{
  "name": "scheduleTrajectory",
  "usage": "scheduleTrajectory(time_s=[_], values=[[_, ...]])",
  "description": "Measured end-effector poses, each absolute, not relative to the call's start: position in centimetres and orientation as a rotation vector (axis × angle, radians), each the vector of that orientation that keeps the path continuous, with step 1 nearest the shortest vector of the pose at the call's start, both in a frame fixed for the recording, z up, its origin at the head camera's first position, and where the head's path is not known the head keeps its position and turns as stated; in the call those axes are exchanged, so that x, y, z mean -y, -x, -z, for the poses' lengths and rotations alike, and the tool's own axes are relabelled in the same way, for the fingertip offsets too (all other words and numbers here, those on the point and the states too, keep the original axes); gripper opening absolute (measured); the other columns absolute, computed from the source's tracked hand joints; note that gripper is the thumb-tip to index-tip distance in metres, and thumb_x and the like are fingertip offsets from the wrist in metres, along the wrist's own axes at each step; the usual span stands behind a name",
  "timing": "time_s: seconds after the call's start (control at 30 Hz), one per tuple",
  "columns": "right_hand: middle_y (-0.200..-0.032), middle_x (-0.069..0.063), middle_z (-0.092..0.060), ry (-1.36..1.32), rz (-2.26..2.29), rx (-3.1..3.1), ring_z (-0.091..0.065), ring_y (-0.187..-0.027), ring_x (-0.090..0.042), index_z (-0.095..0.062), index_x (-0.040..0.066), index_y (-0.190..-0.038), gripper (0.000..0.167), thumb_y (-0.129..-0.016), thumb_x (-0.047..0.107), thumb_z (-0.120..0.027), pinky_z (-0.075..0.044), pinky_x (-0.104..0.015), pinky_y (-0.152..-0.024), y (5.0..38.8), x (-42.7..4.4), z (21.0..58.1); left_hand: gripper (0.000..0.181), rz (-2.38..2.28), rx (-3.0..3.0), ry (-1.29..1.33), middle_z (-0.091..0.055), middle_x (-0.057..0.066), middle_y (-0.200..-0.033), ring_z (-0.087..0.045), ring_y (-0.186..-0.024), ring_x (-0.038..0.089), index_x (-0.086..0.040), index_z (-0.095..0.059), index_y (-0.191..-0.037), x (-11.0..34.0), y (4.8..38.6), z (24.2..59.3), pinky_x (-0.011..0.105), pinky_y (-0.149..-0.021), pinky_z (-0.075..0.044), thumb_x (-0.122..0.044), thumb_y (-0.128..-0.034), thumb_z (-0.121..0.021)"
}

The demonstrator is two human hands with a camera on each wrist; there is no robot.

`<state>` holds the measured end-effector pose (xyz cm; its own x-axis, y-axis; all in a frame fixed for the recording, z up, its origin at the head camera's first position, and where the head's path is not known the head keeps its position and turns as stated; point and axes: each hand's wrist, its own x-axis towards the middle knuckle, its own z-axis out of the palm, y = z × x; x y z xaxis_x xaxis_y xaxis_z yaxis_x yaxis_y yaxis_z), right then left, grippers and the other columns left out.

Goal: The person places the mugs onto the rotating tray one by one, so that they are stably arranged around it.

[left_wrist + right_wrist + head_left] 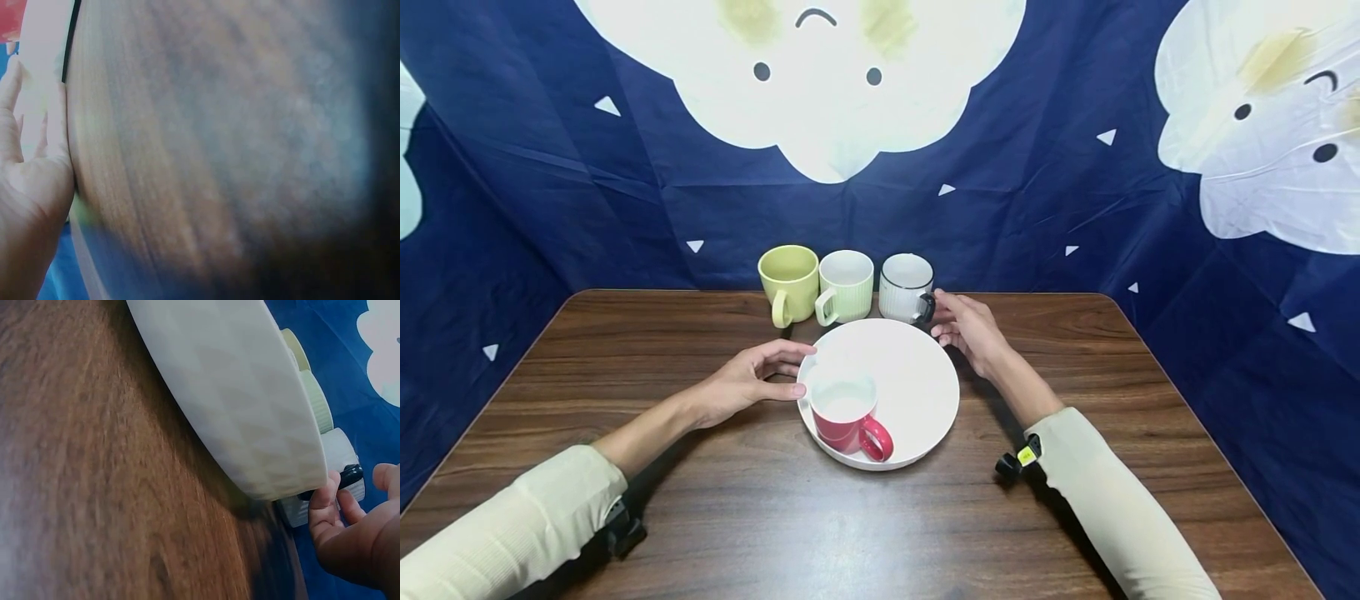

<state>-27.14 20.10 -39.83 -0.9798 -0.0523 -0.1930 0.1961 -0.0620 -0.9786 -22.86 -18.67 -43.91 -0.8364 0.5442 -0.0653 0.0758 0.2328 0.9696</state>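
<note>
A round white tray lies on the table, and a red mug with a white inside stands in its left part. My left hand rests against the tray's left rim, thumb and fingers spread; the left wrist view shows its fingers nearly straight along the wall. At the back right, my right hand is beside the black handle of a white ribbed mug. In the right wrist view the fingertips are near that handle, while the thumb stands apart from it.
A yellow-green mug and a pale green ribbed mug stand left of the white mug, in a row behind the tray. Beyond the wooden table's back edge hangs a dark blue cloth with cloud faces.
</note>
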Motion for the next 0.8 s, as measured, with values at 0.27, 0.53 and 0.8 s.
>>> scheduleTrajectory(time_s=[0.27,0.53,0.8], values=[[-0.096,0.000,-0.068,-0.098,2.163,-2.010,-0.062,-0.069,-0.008,-0.067,0.004,-0.123,0.031,-0.117,0.035,-0.062,-0.051,-0.017,-0.059,28.0,-19.6,40.0,0.067,-1.645,-2.105,-0.575,-0.065,0.017,-0.156,-0.069,-0.131,0.018,-0.010,-0.060,-0.159,18.8,22.9,44.0,0.025,-0.106,-0.060,-0.011,-0.0981,-0.088],[-0.094,0.003,-0.071,-0.024,2.105,-2.022,-0.063,-0.072,-0.008,-0.069,0.007,-0.111,0.034,-0.120,0.038,-0.058,-0.053,-0.017,-0.063,28.3,-19.5,40.1,0.067,-1.651,-2.096,-0.586,-0.064,0.018,-0.156,-0.070,-0.130,0.017,-0.010,-0.060,-0.159,18.7,22.9,44.2,0.026,-0.105,-0.061,-0.010,-0.0982,-0.088],[-0.098,0.004,-0.070,0.016,1.974,-2.115,-0.064,-0.078,-0.009,-0.071,0.011,-0.107,0.034,-0.120,0.039,-0.056,-0.055,-0.020,-0.071,28.4,-19.6,39.8,0.066,-1.649,-2.105,-0.583,-0.066,0.015,-0.155,-0.070,-0.130,0.017,-0.010,-0.060,-0.159,18.7,22.9,44.0,0.025,-0.106,-0.061,-0.010,-0.0986,-0.087]])
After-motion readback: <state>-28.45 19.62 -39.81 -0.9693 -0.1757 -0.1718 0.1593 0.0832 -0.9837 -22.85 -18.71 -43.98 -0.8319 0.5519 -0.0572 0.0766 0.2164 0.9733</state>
